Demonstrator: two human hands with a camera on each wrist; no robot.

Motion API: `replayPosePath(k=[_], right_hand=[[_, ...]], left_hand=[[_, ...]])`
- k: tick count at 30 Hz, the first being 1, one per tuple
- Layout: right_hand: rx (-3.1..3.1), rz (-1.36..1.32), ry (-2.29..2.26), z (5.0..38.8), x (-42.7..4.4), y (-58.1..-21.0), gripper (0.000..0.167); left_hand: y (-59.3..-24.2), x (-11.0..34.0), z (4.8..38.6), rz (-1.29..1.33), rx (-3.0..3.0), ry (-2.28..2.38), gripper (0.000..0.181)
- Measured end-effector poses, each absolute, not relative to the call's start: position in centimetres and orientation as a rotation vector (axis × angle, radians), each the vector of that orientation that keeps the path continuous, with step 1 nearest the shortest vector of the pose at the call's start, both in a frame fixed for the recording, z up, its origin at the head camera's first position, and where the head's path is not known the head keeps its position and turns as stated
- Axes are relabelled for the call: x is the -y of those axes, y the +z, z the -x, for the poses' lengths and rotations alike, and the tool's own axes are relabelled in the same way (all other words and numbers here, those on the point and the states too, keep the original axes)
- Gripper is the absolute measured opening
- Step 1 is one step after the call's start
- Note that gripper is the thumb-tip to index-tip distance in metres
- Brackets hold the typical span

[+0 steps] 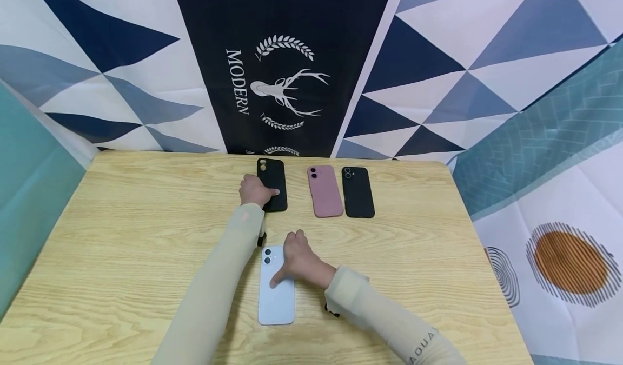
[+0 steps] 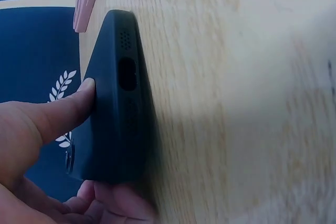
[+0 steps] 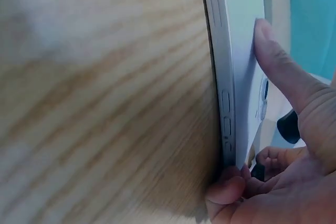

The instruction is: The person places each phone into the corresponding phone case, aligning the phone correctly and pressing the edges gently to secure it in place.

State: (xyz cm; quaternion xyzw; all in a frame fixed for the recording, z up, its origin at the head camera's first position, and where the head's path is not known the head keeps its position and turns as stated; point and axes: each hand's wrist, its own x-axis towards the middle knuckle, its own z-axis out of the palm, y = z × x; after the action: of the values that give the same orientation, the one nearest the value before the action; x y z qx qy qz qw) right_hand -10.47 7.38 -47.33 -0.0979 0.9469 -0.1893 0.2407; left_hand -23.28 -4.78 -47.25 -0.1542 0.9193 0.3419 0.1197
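My left hand [image 1: 255,190] grips the left edge of a black phone case [image 1: 276,177] at the back of the table. In the left wrist view its thumb [image 2: 86,90] lies on the case's back and the fingers curl at its side; a port cutout shows in the end of the case [image 2: 127,77]. Nearer the front, a white phone [image 1: 276,306] lies camera side up. My right hand [image 1: 303,259] pinches its right edge, thumb on the back. The right wrist view shows fingertips against the side of the phone [image 3: 226,77], near its buttons.
To the right of the black case lie a pink phone or case [image 1: 325,192] and another black one [image 1: 359,194], side by side. The wooden table [image 1: 121,235] meets a patterned cloth [image 1: 287,24] at the back, with more cloth at both sides.
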Motion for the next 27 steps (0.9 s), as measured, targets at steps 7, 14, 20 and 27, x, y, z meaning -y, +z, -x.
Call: replayPosePath(k=[7, 14, 20, 27], right_hand=[[-2.534, 0.185, -0.671, 10.8, -7.6, -47.3, 0.101], [-2.353, 0.026, -1.024, 11.0, -8.4, -46.9, 0.079], [-2.179, -0.062, -1.314, 11.1, -9.1, -47.3, 0.056], [-1.901, -0.124, -1.583, 10.8, -10.0, -48.2, 0.041]], left_hand=[[-47.2, 5.3, 23.2, 0.472, -2.646, 1.089, 0.068], [-46.8, 6.6, 23.1, 0.461, -2.652, 1.088, 0.044], [-46.6, 7.4, 22.9, 0.468, -2.634, 1.092, 0.042], [-47.0, 8.3, 23.4, 0.52, -2.579, 1.129, 0.027]])
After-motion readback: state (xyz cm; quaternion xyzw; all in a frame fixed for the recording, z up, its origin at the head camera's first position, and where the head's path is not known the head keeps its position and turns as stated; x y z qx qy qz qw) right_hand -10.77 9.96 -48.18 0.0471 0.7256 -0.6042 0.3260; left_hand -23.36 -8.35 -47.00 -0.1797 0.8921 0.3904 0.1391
